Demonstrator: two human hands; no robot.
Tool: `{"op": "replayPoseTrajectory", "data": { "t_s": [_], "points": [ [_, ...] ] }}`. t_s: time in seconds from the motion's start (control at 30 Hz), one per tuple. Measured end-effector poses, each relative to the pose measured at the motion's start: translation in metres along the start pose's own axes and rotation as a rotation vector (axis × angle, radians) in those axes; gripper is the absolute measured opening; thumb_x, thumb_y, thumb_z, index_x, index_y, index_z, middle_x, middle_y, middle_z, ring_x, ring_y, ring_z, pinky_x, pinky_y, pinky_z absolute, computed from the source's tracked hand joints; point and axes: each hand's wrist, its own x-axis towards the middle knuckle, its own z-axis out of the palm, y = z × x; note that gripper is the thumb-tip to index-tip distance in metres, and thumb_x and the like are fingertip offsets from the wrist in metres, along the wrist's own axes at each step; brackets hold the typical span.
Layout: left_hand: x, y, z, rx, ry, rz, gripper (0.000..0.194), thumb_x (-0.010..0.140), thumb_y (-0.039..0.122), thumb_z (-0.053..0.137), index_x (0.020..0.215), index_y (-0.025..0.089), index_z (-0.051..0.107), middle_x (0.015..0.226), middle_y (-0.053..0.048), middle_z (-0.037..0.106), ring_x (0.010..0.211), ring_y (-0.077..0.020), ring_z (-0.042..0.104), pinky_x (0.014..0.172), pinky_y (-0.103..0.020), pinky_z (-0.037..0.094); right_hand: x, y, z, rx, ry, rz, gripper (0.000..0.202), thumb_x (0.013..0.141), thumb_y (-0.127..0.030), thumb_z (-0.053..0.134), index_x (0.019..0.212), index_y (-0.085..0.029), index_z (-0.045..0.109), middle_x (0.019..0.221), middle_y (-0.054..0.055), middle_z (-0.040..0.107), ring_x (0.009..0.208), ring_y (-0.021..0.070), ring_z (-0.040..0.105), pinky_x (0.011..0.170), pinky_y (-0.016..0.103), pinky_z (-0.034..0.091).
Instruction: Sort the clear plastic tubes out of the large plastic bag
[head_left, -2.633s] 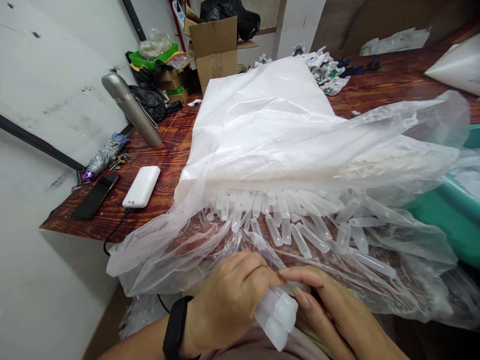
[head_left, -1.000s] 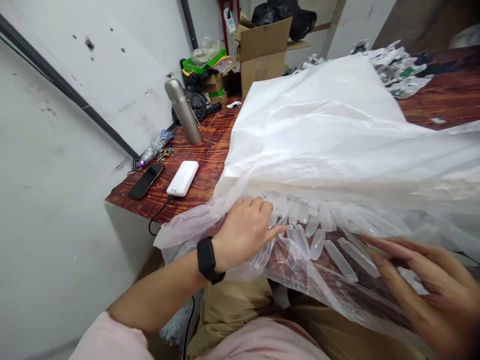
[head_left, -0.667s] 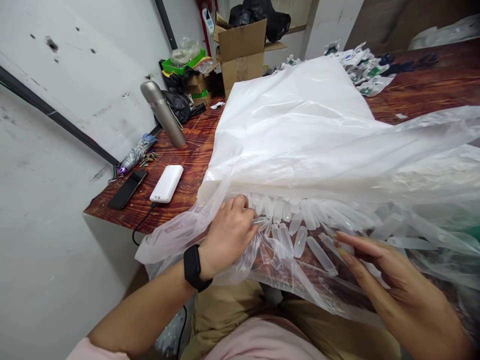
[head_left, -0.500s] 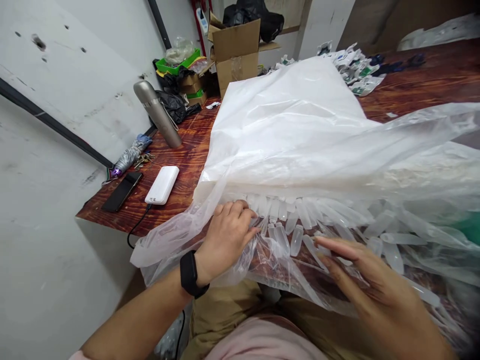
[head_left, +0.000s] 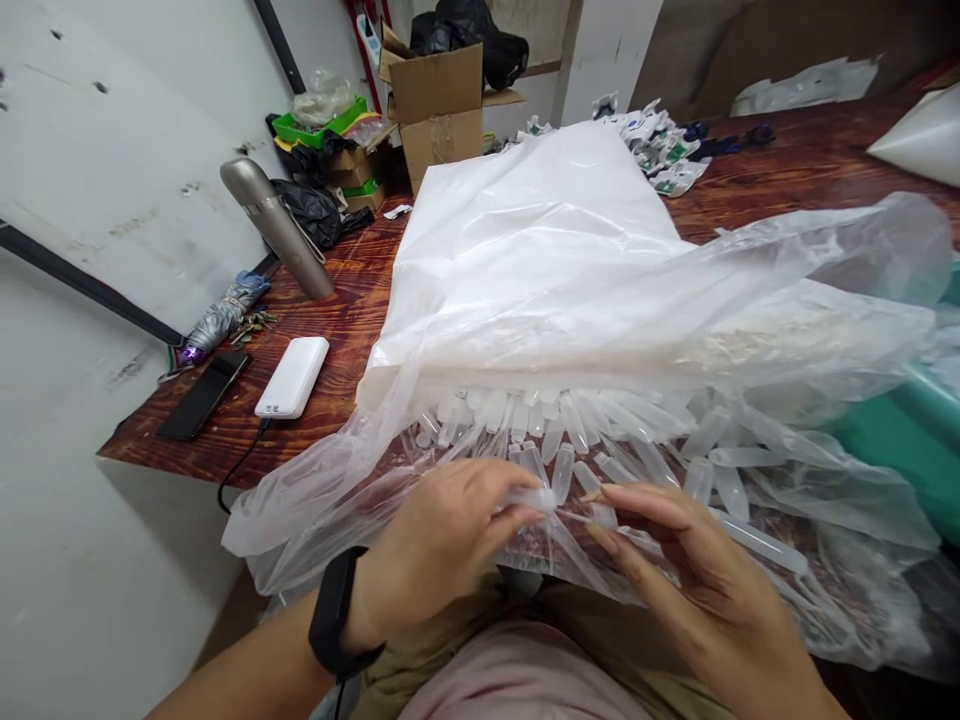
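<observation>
My left hand [head_left: 457, 535], with a black band at the wrist, pinches a small translucent tube [head_left: 534, 498] whose open end points right. Close by on the right, my right hand [head_left: 690, 560] has thumb and forefinger closed on a thin whitish stick-like piece [head_left: 574, 516] that reaches toward the tube's mouth. Just beyond both hands, several translucent tubes [head_left: 562, 470] lie in a row on clear plastic film [head_left: 322, 490] at the table's near edge. Part of the tubes is covered by the film and a large white sheet [head_left: 525, 260].
To the left are a white power bank [head_left: 292, 378] with a cable, a black phone [head_left: 204, 394], a steel flask [head_left: 277, 228] and a folded umbrella [head_left: 225, 310]. A cardboard box [head_left: 439, 105] stands behind; a green container [head_left: 900, 440] is at the right.
My left hand has moved right and toward me from the row of tubes, now with a tube in it. My right hand has come closer to it. The view has shifted right.
</observation>
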Motion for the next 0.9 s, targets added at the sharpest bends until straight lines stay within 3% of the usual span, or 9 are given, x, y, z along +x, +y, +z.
{"op": "replayPoseTrajectory", "data": {
  "t_s": [0.2, 0.3, 0.4, 0.5, 0.57, 0.67, 0.9],
  "points": [
    [-0.005, 0.017, 0.011, -0.115, 0.087, 0.061, 0.013, 0.110, 0.031, 0.062, 0.111, 0.019, 0.065, 0.104, -0.002, 0.083, 0.096, -0.0158, 0.079, 0.089, -0.027, 0.061, 0.004, -0.019, -0.003, 0.044, -0.091, -0.134, 0.035, 0.101, -0.012, 0.065, 0.128, -0.035, 0.066, 0.112, -0.001, 0.081, 0.103, 0.0159, 0.080, 0.092, 0.025, 0.065],
    [-0.008, 0.019, 0.015, -0.111, 0.113, 0.087, 0.012, 0.111, 0.028, 0.061, 0.109, 0.018, 0.065, 0.103, -0.002, 0.083, 0.095, -0.0158, 0.080, 0.088, -0.026, 0.061, 0.000, -0.021, -0.004, -0.038, -0.107, -0.142, 0.028, 0.106, -0.018, 0.062, 0.128, -0.034, 0.064, 0.111, -0.001, 0.082, 0.101, 0.0148, 0.081, 0.093, 0.023, 0.064],
    [-0.010, 0.020, 0.020, -0.119, 0.113, 0.077, 0.012, 0.111, 0.028, 0.060, 0.109, 0.018, 0.066, 0.103, -0.002, 0.083, 0.093, -0.0159, 0.080, 0.087, -0.026, 0.061, -0.004, -0.021, -0.005, -0.131, -0.177, -0.054, 0.027, 0.111, -0.027, 0.055, 0.137, -0.032, 0.058, 0.113, 0.001, 0.083, 0.092, 0.0134, 0.083, 0.083, 0.018, 0.066],
    [-0.010, 0.021, 0.023, -0.152, 0.103, 0.040, 0.012, 0.110, 0.030, 0.062, 0.109, 0.018, 0.067, 0.103, -0.002, 0.084, 0.094, -0.0161, 0.080, 0.087, -0.026, 0.061, -0.003, -0.021, -0.006, -0.206, -0.226, -0.083, 0.037, 0.113, -0.036, 0.050, 0.149, -0.028, 0.049, 0.128, 0.007, 0.080, 0.109, 0.0176, 0.082, 0.089, 0.024, 0.067],
    [-0.009, 0.021, 0.024, -0.185, 0.086, 0.030, 0.011, 0.108, 0.029, 0.065, 0.107, 0.018, 0.068, 0.103, -0.002, 0.083, 0.095, -0.0160, 0.080, 0.089, -0.025, 0.061, -0.001, -0.022, -0.007, -0.230, -0.229, -0.143, 0.033, 0.115, -0.036, 0.046, 0.147, -0.029, 0.050, 0.128, 0.007, 0.081, 0.115, 0.0183, 0.081, 0.096, 0.027, 0.066],
    [-0.007, 0.023, 0.025, -0.216, 0.044, 0.011, 0.009, 0.106, 0.027, 0.068, 0.107, 0.018, 0.068, 0.104, -0.001, 0.083, 0.097, -0.0167, 0.080, 0.090, -0.025, 0.060, 0.000, -0.023, -0.010, -0.270, -0.219, -0.130, 0.030, 0.116, -0.037, 0.042, 0.143, -0.029, 0.052, 0.121, 0.005, 0.083, 0.107, 0.0159, 0.083, 0.090, 0.023, 0.066],
    [-0.004, 0.026, 0.028, -0.278, 0.013, -0.022, 0.008, 0.101, 0.021, 0.075, 0.105, 0.018, 0.069, 0.104, -0.002, 0.083, 0.098, -0.0174, 0.080, 0.090, -0.024, 0.059, 0.001, -0.024, -0.014, -0.307, -0.216, -0.169, 0.032, 0.117, -0.036, 0.036, 0.145, -0.027, 0.048, 0.123, 0.007, 0.083, 0.109, 0.0158, 0.082, 0.090, 0.022, 0.066]
  ]
}}
